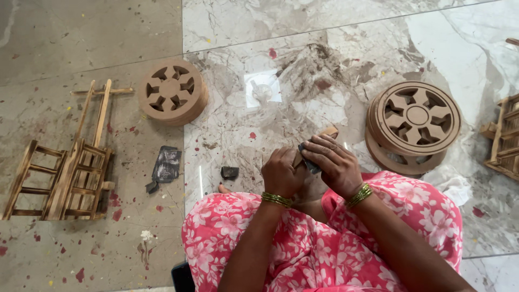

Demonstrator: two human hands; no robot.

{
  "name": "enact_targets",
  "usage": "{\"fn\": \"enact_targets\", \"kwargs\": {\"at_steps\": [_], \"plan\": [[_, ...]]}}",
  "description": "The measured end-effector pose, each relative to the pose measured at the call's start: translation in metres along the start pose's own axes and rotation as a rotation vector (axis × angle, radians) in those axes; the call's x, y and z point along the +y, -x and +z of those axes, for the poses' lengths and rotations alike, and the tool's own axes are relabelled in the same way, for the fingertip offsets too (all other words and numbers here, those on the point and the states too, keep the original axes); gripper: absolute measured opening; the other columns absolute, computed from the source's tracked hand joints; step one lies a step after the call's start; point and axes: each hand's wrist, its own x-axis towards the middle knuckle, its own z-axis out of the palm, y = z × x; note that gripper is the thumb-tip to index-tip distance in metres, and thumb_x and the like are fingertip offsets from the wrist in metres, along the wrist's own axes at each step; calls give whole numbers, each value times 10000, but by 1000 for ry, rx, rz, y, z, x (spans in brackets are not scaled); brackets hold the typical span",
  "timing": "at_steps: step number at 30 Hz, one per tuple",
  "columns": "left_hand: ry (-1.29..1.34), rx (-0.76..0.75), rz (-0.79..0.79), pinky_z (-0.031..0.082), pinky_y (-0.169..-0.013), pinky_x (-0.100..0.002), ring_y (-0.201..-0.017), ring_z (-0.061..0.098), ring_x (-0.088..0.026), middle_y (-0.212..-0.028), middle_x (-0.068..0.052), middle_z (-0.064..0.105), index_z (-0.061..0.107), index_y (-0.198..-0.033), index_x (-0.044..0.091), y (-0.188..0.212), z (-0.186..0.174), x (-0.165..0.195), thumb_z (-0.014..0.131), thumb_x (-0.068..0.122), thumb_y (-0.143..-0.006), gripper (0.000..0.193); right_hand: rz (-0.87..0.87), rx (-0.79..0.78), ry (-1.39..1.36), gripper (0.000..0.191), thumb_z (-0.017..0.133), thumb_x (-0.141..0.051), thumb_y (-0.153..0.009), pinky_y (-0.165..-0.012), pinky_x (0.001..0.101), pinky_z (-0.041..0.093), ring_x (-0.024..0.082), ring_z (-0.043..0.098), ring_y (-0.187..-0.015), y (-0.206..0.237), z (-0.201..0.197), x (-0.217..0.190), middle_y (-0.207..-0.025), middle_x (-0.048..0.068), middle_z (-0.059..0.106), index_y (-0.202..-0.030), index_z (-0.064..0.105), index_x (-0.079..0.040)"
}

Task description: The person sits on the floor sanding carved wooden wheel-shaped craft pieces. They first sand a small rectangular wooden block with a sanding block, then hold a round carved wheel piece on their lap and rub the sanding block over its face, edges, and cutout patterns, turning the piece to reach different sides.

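a small wooden piece (327,131) sits above the knees, over the marble floor (324,54), gripped in the closed left hand (281,173). the right hand (335,162) presses what looks like dark sandpaper (309,164) onto it, fingers curled around. stacked wooden wheels (415,121) lie just right; another wheel stack (173,92) and a wooden cart frame (70,173) lie left.

**Packaging / labels / screens: none**

Checked the head view: no packages, labels, signs or screens anywhere in frame. Nothing printed or boxed on the floor, left or right, and nothing of that kind in or near either hand.
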Motion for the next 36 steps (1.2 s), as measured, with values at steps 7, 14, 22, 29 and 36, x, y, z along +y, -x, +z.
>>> {"fn": "enact_targets", "kwargs": {"at_steps": [7, 14, 22, 29, 36], "plan": [[34, 32, 20, 595, -728, -409, -871, 722, -290, -1014, -82, 732, 767, -1007, 108, -1, -26, 5, 781, 445, -839, 377, 701, 37, -69, 456, 527, 114, -945, -930, 352, 614, 243, 734, -1101, 11, 19, 40, -1225, 118, 742, -1240, 723, -174], [-157, -119, 54, 568, -663, -437, -822, 714, -303, -943, -49, 714, 774, -933, 114, -16, -52, 10, 812, 401, -733, 352, 345, 77, -201, 550, 500, 154, -793, -946, 397, 596, 326, 718, -1134, 21, 23, 26, -1219, 163, 734, -1223, 716, -112], [46, -61, -86, 558, -669, -447, -788, 702, -332, -967, -73, 685, 745, -941, 94, -12, -25, 18, 758, 375, -844, 297, 606, 64, -117, 421, 566, 74, -953, -960, 378, 594, 250, 709, -1161, 10, 12, 25, -1249, 108, 720, -1268, 710, -165], [18, -72, -71, 566, -717, -454, -830, 699, -347, -1000, -80, 666, 707, -928, 96, -8, -15, 13, 675, 264, -919, 172, 3, 41, 37, 357, 628, 66, -875, -1072, 440, 547, 254, 667, -1229, 8, 19, 4, -1262, 75, 729, -1158, 729, -127], [62, -68, -81, 554, -640, -471, -765, 696, -357, -955, -89, 667, 726, -917, 94, -10, -20, 23, 735, 331, -843, 248, 470, 57, -14, 506, 535, 177, -831, -1060, 366, 565, 225, 648, -1274, 7, 10, 24, -1305, 119, 706, -1225, 717, -85]]}}
